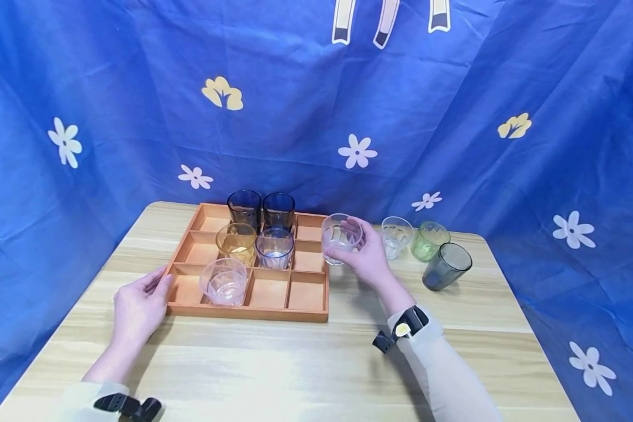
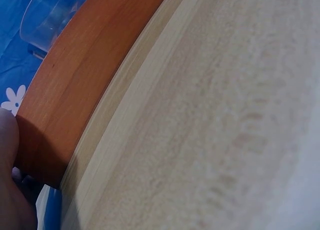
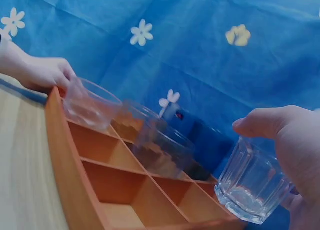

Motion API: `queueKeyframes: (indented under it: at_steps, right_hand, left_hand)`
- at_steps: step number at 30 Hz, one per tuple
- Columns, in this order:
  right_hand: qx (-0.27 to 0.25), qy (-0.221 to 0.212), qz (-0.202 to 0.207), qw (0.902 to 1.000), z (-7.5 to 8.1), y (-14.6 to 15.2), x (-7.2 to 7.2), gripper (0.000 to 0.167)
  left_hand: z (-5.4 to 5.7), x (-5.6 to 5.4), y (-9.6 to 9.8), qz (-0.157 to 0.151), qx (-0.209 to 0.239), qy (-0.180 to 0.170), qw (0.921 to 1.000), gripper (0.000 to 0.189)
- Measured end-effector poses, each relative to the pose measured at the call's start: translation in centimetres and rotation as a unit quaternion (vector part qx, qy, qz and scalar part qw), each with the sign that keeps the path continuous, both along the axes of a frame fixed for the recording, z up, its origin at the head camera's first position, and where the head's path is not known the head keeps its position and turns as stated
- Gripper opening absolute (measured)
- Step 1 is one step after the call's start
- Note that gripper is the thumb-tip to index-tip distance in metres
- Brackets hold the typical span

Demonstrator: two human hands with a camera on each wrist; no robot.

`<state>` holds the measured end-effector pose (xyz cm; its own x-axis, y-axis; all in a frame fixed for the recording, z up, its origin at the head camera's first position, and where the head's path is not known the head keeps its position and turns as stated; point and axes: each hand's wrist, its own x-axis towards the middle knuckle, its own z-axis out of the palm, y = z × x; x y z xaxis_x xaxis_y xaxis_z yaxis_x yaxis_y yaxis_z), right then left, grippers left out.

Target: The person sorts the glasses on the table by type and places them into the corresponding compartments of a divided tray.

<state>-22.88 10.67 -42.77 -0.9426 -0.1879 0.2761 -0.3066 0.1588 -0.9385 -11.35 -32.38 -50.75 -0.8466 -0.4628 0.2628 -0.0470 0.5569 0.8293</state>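
I have the right hand (image 1: 368,257) curled (thumb opposing fingers), farther forward than the left hand (image 1: 138,305).

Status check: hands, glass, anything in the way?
Right hand gripping clear glass by its sides. Left hand holding tray at left edge. Glass upright, near tray's right side. No obstruction seen at tray's right-hand column.

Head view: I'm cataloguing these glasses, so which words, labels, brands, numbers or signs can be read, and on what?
None can be read: no lettering shows on the held glass, the other glasses or the tray.
The blue cloth shows only printed shapes.
Yellowish patch at the right wrist: too small to tell.
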Motion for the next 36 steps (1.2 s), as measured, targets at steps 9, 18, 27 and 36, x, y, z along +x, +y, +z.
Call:
queueKeyframes:
  at_steps: [9, 18, 27, 36]
  right_hand:
    - [-0.013, 0.006, 0.043, 0.999, -0.1, -2.2, 2.3, 0.085]
    - [-0.049, -0.009, 0.096, 0.9941, -0.6, -4.7, 3.8, 0.086]
    - [-0.058, -0.013, 0.137, 0.9888, -0.9, -7.0, 4.7, 0.086]
    - [-0.052, -0.021, 0.151, 0.9869, -1.6, -8.9, 5.6, 0.084]
  left_hand:
    - [0.1, 0.0, -0.1, 0.005, -0.016, -0.007, 0.9998, 0.034]
    - [0.2, -0.1, 0.0, -0.002, -0.011, -0.002, 0.9999, 0.034]
    - [0.3, 0.0, -0.1, 0.005, -0.011, -0.001, 0.9999, 0.034]
    - [0.5, 0.2, 0.1, 0.006, -0.013, 0.002, 0.9999, 0.033]
